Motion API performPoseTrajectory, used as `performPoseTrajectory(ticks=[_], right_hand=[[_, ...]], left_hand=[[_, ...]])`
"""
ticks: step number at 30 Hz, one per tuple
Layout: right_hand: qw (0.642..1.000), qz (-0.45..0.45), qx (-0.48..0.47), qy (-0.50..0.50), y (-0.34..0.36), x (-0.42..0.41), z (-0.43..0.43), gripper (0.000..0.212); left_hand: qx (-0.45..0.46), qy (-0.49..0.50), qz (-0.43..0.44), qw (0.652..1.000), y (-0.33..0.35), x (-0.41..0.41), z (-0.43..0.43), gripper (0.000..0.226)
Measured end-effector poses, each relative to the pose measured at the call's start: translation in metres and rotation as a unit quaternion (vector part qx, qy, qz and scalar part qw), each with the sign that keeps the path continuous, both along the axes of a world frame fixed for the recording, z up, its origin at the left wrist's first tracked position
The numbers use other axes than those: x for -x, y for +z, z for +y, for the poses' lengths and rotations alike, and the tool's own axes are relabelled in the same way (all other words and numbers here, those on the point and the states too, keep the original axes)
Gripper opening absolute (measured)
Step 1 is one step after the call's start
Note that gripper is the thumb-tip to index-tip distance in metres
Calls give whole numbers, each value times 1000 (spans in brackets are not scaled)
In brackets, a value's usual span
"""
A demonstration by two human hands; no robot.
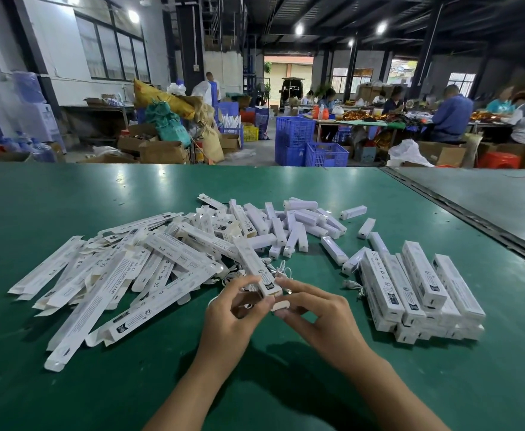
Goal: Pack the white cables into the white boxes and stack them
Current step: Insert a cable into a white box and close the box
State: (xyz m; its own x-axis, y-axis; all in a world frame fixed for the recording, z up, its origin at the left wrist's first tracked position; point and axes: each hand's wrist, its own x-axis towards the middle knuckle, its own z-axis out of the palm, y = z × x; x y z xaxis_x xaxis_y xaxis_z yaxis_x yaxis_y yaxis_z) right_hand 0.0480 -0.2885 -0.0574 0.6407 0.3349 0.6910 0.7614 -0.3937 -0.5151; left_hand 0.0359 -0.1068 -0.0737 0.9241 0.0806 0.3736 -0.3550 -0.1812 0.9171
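green table | blue crates stacked on floor beyond it | cardboard boxes, yellow sack far left | seated workers far right | red stool nearby

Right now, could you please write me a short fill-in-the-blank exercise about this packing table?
1. The left hand and the right hand together hold one white ____.
2. The stack of packed boxes lies on the person's ____ side.
3. The pile of flat boxes lies on the person's ____ side.
4. The table is ____.
Missing words: box; right; left; green.
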Motion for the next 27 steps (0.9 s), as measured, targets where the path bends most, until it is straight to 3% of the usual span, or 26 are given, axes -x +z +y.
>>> performPoseTrajectory(ticks=[5, 11, 27], right_hand=[[997, 38, -47, -55, -2, 3, 3, 30], [998, -31, -46, -41, -4, 1, 7, 14], [998, -12, -60, -17, -2, 0, 4, 10]], left_hand=[[-2, -13, 7, 1000, -4, -1, -3, 38], [7, -15, 10, 1000, -9, -4, -4, 33], [-3, -1, 7, 1000, -11, -6, -3, 34]])
